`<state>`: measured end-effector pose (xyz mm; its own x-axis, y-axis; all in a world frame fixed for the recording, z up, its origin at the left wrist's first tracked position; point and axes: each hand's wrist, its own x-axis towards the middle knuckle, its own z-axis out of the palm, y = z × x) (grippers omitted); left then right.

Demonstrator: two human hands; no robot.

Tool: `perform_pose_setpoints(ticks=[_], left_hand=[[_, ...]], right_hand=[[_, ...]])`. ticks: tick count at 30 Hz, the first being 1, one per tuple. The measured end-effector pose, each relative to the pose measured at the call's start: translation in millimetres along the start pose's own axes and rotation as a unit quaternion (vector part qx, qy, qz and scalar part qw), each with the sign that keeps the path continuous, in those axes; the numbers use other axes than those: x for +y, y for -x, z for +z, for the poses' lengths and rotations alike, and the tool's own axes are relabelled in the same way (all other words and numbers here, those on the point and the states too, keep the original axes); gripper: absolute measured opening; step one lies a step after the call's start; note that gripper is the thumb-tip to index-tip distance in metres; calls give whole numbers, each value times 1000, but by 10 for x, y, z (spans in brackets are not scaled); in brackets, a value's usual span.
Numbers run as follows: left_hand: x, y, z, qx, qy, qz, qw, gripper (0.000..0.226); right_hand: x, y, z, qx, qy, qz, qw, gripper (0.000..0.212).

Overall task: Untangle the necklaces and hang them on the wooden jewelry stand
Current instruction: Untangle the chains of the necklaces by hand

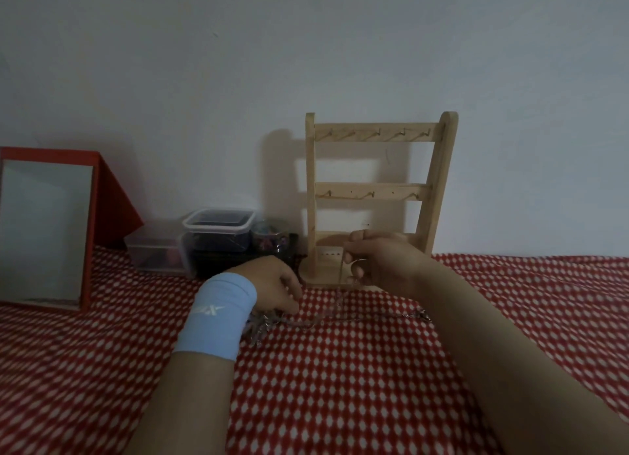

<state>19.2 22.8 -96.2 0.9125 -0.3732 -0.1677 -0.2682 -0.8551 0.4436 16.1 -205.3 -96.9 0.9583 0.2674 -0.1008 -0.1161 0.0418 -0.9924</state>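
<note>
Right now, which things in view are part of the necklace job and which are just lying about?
In the job: necklace tangle held by the left hand, chain pinched in the right hand, wooden jewelry stand.
Lying about: red-framed mirror, lidded plastic boxes, small jar, blue wristband.

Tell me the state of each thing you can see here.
wooden jewelry stand: upright, hooks bare.
necklaces: tangled heap on the cloth.
chain: one end lifted, rest trailing on the cloth.
right hand: pinches the chain.
left hand: fingers curled on the necklaces.
plastic box: lid on.
mirror: propped upright.
</note>
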Motion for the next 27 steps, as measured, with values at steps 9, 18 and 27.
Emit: perform_pose_setpoints(ticks=[9,18,27], left_hand=[[463,-128,366,71,69,134,986,12],[523,-142,516,-22,55,96,994,31],[495,-126,541,44,83,141,986,11]], right_hand=[[-119,113,1,14,50,46,998,16],[-12,328,-207,104,77,40,991,22],[102,351,-254,162,130,14,978,25]])
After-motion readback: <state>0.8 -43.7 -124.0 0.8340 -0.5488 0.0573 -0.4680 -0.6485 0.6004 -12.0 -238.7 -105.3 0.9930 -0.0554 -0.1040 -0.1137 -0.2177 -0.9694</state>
